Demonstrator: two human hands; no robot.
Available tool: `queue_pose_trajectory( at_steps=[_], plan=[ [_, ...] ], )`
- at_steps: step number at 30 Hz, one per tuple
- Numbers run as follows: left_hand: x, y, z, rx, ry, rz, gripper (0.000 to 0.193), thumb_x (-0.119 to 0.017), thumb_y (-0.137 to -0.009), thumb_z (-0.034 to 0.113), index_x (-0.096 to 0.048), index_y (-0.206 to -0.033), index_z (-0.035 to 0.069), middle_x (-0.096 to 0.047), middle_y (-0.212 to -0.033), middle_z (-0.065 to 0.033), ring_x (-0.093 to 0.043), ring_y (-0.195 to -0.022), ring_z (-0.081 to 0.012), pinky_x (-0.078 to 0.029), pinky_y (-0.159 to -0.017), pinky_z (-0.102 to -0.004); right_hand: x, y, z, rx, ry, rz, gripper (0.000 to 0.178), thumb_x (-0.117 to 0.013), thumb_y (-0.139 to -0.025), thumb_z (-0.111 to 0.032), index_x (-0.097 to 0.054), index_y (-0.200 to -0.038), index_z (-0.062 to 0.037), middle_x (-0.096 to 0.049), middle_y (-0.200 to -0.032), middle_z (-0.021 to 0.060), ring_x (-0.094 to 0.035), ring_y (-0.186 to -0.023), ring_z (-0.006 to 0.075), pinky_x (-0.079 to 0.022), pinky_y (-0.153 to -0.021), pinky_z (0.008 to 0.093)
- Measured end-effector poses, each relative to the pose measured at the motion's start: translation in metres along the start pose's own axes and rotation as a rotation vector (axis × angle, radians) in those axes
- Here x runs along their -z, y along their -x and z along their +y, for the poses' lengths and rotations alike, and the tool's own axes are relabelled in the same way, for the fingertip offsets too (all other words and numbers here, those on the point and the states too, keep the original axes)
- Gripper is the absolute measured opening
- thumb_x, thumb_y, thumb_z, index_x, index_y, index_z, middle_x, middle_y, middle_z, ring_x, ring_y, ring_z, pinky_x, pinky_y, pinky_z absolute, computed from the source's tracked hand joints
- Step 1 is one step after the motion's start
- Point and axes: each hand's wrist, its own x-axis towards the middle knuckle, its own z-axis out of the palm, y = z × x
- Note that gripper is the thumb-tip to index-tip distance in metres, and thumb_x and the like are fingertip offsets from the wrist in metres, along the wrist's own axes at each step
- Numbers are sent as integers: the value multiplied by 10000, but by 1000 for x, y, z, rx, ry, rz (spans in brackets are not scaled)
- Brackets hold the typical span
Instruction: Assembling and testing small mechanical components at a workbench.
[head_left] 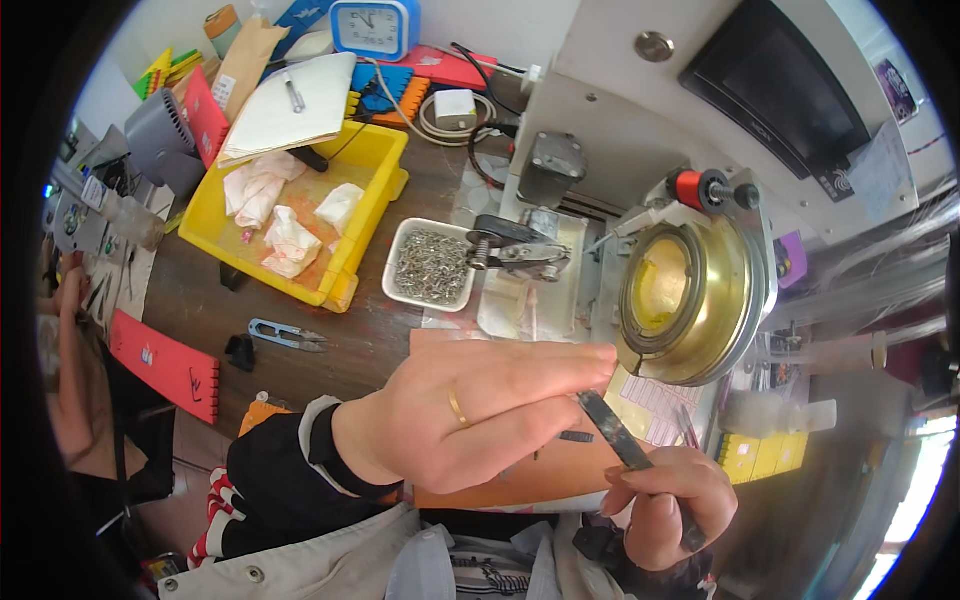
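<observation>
My left hand [470, 410], with a gold ring and a dark wristband, reaches across the middle, back upward. Its fingers are stretched out and side by side, with the tips at the upper end of a narrow dark metal strip [625, 440]. The left thumb and palm are hidden. Lower right, my right hand [680, 500] is closed around the strip's lower part, thumb against it. The strip slants up toward the left fingertips. Beyond my hands, a white tray [391, 285] holds many small silvery metal pieces [430, 266].
A machine with a round brass-coloured part [712, 300] and dark screen [775, 85] stands right. A yellow bin [345, 270] with crumpled white cloths is left; blue thread snips [285, 335] and a red board [165, 366] lie nearer. Another person's arm [70, 350] shows far left.
</observation>
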Motion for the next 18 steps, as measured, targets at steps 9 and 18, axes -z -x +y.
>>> queue_pose_trajectory(
  at_steps=[9,18],
  plan=[
    [-4,4,-4,-86,-138,71,167,-722,-805,29,-715,-949,-54,-685,-1148,-213,-726,-944,-321,-601,-741,-346,34,72,34,-76,191,371,193,-600,-968,-145,-628,-1012,42,-688,-774,143,-592,-542,128,-461,-553,242],
    [-5,7,-10,-80,-283,28,206,-749,-740,41,-741,-945,18,-727,-951,-109,-713,-745,-235,-560,-602,-314,63,89,67,-179,836,-89,446,-641,-898,-3,-574,-1340,1,-629,-1227,202,-654,-726,211,-526,-617,308]
  ],
)
